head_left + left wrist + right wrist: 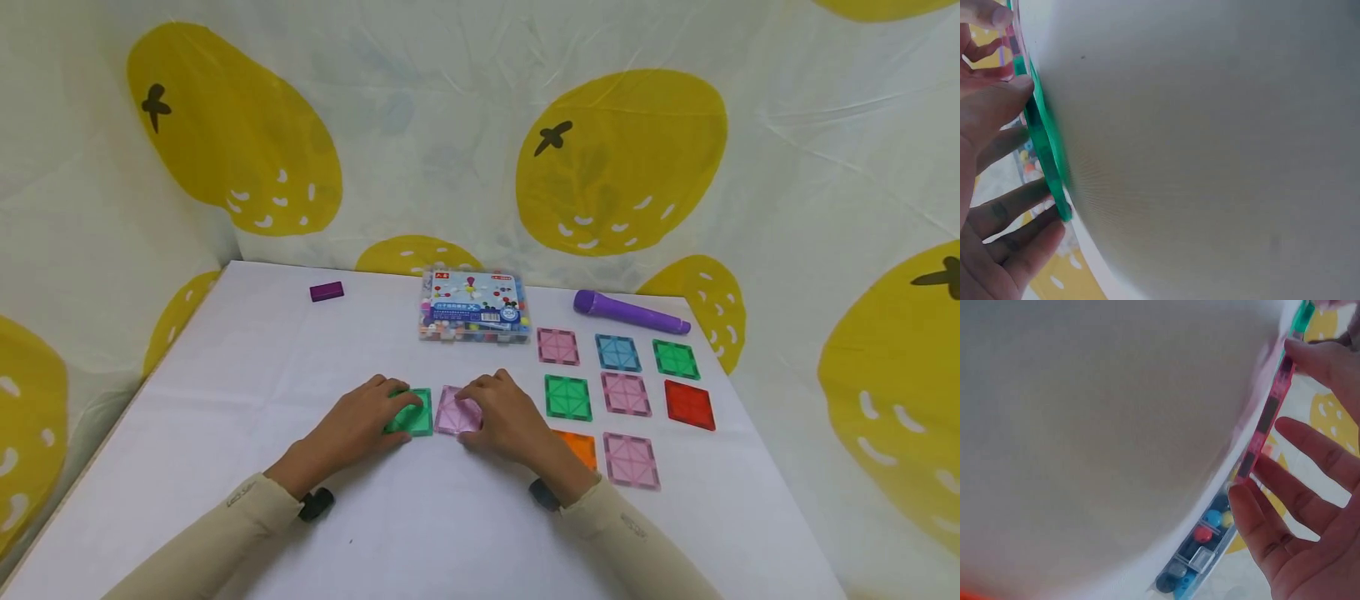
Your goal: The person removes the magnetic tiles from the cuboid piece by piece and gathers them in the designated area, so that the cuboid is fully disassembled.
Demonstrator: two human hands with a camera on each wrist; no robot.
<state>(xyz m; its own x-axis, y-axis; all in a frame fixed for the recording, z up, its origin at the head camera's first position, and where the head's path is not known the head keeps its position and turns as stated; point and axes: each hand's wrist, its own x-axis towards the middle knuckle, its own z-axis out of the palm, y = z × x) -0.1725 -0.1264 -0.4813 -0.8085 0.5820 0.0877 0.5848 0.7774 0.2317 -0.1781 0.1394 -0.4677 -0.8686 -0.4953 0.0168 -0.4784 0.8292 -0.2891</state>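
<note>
My left hand [358, 427] grips a green square magnetic tile [423, 413] by its edges, thumb on the near side and fingers on the far side. Just to its right, my right hand [507, 421] holds a light purple-pink square tile [447, 413] the same way. A narrow gap separates the two tiles in the head view. Seen from the left wrist, the green tile [1047, 150] stands edge-on between thumb and fingertips. From the right wrist, the pink tile [1267, 414] shows dark magnets along its side, with thumb and fingers at its ends.
Right of the hands lie several loose tiles, among them a green one [567, 397], a red one [690, 405] and an orange one [577, 450] partly behind the right wrist. A clear box of colored beads [474, 305], a purple microphone-shaped object [632, 313] and a purple block [327, 291] are farther back.
</note>
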